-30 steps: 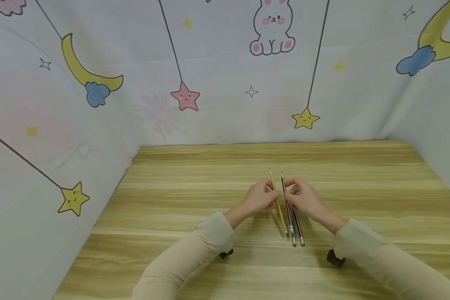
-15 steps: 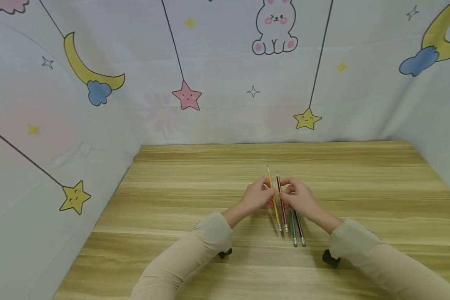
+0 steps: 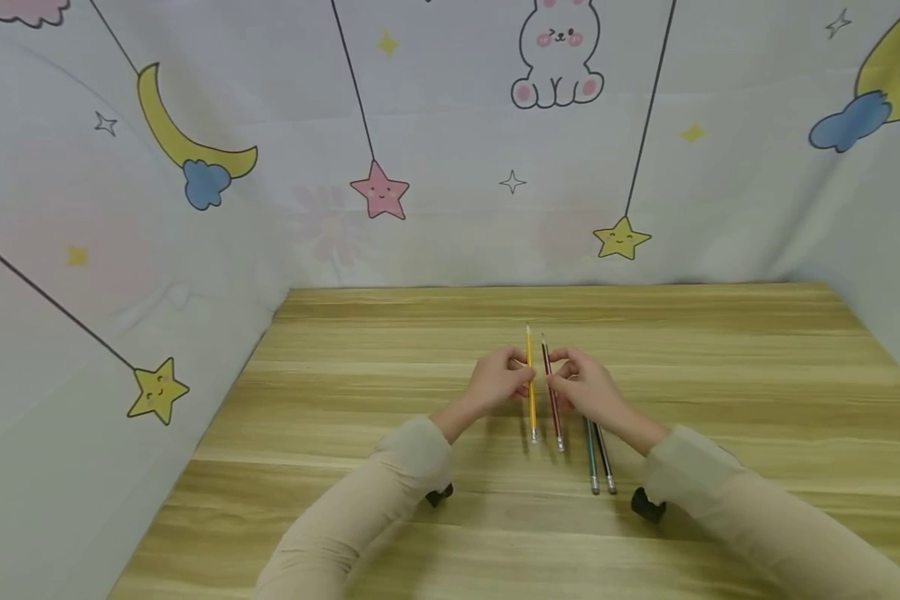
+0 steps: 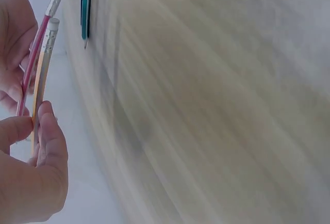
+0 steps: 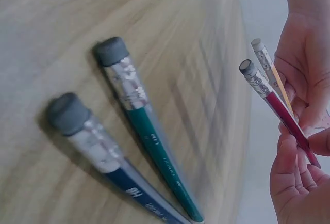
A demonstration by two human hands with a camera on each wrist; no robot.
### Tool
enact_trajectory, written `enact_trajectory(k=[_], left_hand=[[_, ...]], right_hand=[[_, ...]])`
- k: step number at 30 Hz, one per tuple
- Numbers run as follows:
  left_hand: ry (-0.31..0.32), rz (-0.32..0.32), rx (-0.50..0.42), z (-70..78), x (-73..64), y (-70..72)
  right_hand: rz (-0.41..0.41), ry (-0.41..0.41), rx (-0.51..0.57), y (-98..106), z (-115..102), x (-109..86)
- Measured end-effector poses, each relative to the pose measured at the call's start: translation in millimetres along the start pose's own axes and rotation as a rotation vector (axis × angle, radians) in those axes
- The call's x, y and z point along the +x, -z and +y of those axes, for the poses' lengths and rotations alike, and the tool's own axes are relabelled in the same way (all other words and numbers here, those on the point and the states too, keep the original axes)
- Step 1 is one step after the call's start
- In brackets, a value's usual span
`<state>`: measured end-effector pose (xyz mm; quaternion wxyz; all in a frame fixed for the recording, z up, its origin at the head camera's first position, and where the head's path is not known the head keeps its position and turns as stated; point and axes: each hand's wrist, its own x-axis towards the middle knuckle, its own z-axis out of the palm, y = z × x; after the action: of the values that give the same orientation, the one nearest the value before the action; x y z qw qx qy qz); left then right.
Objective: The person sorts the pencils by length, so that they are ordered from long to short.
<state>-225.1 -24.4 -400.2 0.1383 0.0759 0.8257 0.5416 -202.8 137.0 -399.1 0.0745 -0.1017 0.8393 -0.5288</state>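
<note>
Left hand: thumb and fingers nearly closed, pinching the yellow pencil along its shaft. Sharpened end far, white eraser end near. Right hand: a similar pinch, thumb against curled fingers, on the dark red pencil. Point again far, grey eraser near.

The two held pencils stand side by side, yellow on the left, dark red on the right; narrow gap between them in the head view. Both are raised clear of the counter, as the wrist views show.

To the right and nearer, on the counter: green pencil and, just right of it, dark blue pencil. Eraser ends near and slightly apart, shafts drawing closer toward the far ends. From the head view the right hand covers their far portions. Silver ferrules and grey erasers on both; printed lettering on the shafts, mostly too blurred to read.

Pale rolled sleeves on both arms. Counter wood-grained. Beyond its far edge, a white cloth printed with stars, moons and a rabbit.
</note>
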Motion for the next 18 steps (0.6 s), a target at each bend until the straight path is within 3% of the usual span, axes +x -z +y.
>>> enact_trajectory(k=[9, 18], left_hand=[[0.028, 0.075, 0.079, -13.4, 21.6, 26.6], [0.046, 0.151, 0.292, -24.6, 41.2, 37.6]], right_hand=[[0.006, 0.011, 0.0, -4.2, -4.4, 14.1], [0.015, 0.014, 0.032, -7.2, -6.7, 23.9]])
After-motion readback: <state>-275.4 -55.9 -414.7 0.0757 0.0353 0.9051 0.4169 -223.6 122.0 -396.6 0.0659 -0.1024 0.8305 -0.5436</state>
